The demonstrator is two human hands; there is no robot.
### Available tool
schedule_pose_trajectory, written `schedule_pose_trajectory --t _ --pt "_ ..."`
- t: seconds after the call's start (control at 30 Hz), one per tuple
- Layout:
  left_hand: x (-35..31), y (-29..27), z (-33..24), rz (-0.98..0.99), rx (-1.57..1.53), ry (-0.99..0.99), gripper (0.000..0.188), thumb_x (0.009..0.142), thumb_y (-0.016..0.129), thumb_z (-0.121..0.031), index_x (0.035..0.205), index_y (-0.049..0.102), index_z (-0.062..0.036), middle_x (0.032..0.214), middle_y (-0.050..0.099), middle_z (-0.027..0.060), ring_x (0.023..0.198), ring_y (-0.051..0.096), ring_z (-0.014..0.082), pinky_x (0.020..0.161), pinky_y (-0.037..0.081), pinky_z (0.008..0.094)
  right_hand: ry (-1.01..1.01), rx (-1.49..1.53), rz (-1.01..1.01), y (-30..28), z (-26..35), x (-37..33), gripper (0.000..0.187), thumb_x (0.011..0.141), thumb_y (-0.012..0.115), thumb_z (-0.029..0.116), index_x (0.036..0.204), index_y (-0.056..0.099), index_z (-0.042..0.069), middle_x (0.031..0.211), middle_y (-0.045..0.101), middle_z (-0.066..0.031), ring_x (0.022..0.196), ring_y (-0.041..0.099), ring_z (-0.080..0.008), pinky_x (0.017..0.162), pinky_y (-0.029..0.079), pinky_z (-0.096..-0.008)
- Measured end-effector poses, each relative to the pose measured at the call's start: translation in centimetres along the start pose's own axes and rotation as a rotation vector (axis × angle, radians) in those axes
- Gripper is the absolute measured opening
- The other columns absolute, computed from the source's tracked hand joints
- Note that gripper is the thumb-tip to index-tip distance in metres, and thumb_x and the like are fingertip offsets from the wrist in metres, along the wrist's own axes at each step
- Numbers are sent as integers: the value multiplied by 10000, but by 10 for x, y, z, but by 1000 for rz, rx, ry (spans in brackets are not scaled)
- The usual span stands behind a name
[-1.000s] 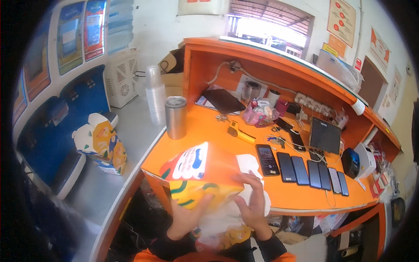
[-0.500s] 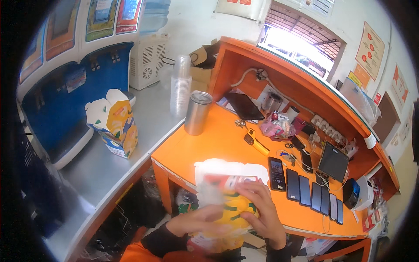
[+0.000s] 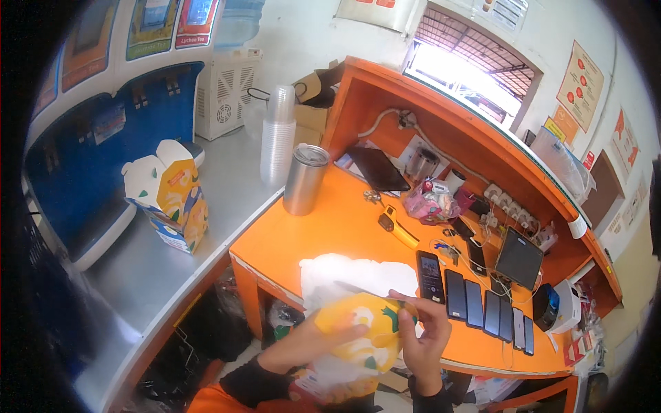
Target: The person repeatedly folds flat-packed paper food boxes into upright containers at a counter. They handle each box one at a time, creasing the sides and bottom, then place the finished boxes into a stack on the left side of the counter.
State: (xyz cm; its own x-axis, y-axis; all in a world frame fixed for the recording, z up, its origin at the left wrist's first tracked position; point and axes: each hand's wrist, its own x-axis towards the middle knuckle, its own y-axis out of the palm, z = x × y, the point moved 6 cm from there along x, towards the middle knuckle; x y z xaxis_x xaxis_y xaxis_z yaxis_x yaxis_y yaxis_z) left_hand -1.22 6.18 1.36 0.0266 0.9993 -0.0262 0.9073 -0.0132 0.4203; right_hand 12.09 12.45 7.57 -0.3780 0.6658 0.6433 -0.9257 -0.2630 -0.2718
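Note:
Before me is a yellow folding carton (image 3: 375,319) with white and green print, tilted above the desk's near edge. My left hand (image 3: 306,346) grips its left side, the thumb laid over the front; the other fingers are partly hidden. At the upper right edge of the carton my right hand (image 3: 425,337) is closed on it, fingertips pinching the edge. White flat cardboard (image 3: 323,273) lies on the desk just behind. A similar carton (image 3: 180,199), opened up with its flaps raised, stands upright on the metal counter to the left.
On the orange desk (image 3: 330,234) stand a steel tumbler (image 3: 305,180) and, farther right, a yellow infrared thermometer (image 3: 397,227), several phones (image 3: 474,303) and a tablet (image 3: 520,257). Stacked clear cups (image 3: 279,138) stand on the counter (image 3: 231,182). An orange shelf (image 3: 385,89) rises behind.
The carton has turned in my hands, so a broad yellow face shows where a red and white part was. My right hand has shifted to its upper right edge. The view has moved slightly.

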Motion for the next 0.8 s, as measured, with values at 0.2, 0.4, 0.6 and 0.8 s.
schedule_pose_trajectory --t 0.2,0.4,0.6,0.8 --pt "-4 -4 -9 -2 5 64 420 831 599 -199 1181 472 -5 1063 552 54 932 526 98 795 430 217 -294 -314 192 6 31 1 126 703 554 -92 767 605 3 935 637 -202 739 650 -232 627 491 -243" --pt "-2 -4 -9 0 -4 82 427 831 599 -206 1184 465 -5 1059 548 56 938 529 104 788 432 215 -330 -265 136 7 19 -1 107 693 536 -96 681 600 -11 914 640 -210 698 649 -215 586 480 -231" --pt "-1 -4 -8 -33 -58 38 515 780 659 -131 1208 401 -8 1090 538 65 997 524 128 835 443 259 -320 -139 82 10 9 0 124 722 482 -88 668 576 -27 902 636 -228 680 635 -211 595 476 -233" --pt "7 -9 7 -25 -37 -11 446 776 656 -99 1161 457 6 1068 559 74 957 548 124 802 460 252 -47 47 99 14 -10 -1 184 770 419 -67 667 566 -23 936 628 -215 744 604 -206 639 453 -235"
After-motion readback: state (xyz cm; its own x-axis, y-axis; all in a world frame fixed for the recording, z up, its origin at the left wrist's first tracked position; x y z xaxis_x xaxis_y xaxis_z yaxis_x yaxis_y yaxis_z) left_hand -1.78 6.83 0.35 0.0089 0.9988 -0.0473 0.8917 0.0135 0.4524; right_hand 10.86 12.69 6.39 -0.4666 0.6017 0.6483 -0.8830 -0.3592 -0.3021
